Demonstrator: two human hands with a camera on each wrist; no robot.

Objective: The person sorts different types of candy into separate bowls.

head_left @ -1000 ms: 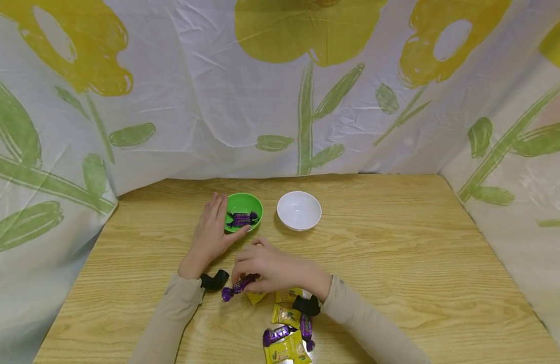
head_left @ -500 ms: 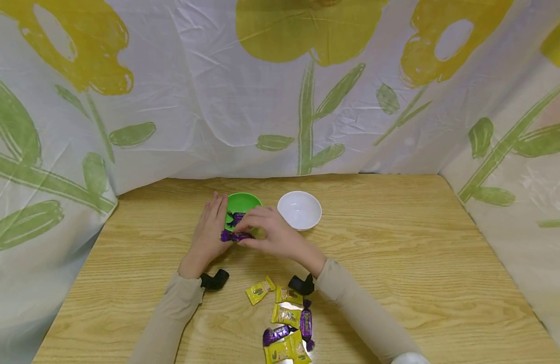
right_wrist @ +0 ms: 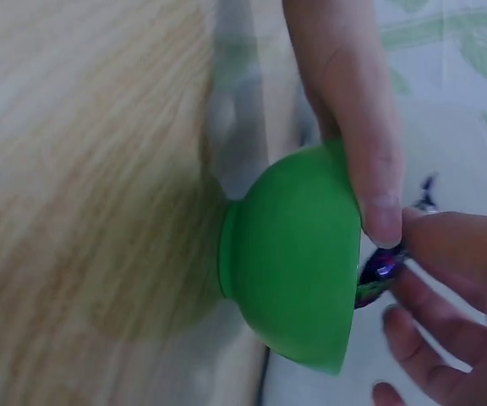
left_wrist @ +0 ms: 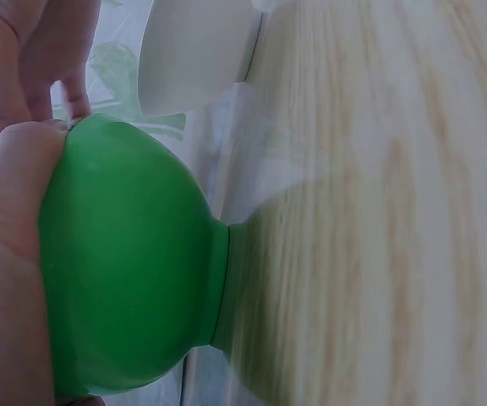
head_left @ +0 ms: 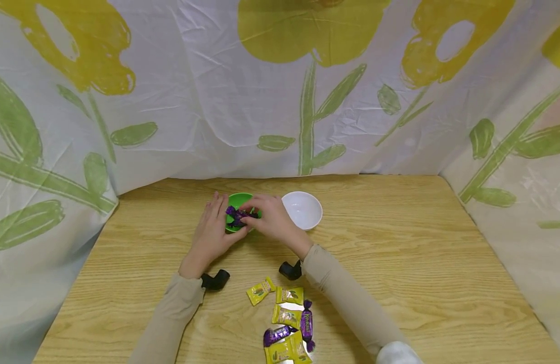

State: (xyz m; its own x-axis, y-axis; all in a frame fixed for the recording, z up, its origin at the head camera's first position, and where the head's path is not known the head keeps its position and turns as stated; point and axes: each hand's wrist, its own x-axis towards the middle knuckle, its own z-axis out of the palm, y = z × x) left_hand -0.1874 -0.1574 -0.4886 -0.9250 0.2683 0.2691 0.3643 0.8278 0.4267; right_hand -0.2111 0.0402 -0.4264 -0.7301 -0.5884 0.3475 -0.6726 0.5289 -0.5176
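With twelve o'clock at the far side of the desk (head_left: pixel 398 253), the left hand (head_left: pixel 210 224) lies at the green bowl's nine o'clock, fingers straight along its side, thumb reaching to the rim near five. This grip is spread wide, steadying the bowl without closing on it. The green bowl (head_left: pixel 236 200) is plain and smooth, with rounded walls narrowing to a short foot on the desk.

Over its mouth is the purple candy (right_wrist: pixel 384 268): a slim roll in shiny, crinkled purple foil, darker in places, with frilled, twisted ends. Whether it touches the rim, I cannot tell. More purple wrapping shows beneath it inside the bowl, mostly hidden.

Toward half past five from the bowl lies a lone yellow packet (head_left: pixel 260 291), flat with crimped ends. The right hand (head_left: pixel 272 217) comes in from four o'clock, its grip nearly closed, thumb and fingertips pinching the purple candy. At five, well apart from the bowl, sit more yellow packets (head_left: pixel 287 315) and two purple rolls (head_left: pixel 306 326). The white bowl (head_left: pixel 304 210) stands at three.
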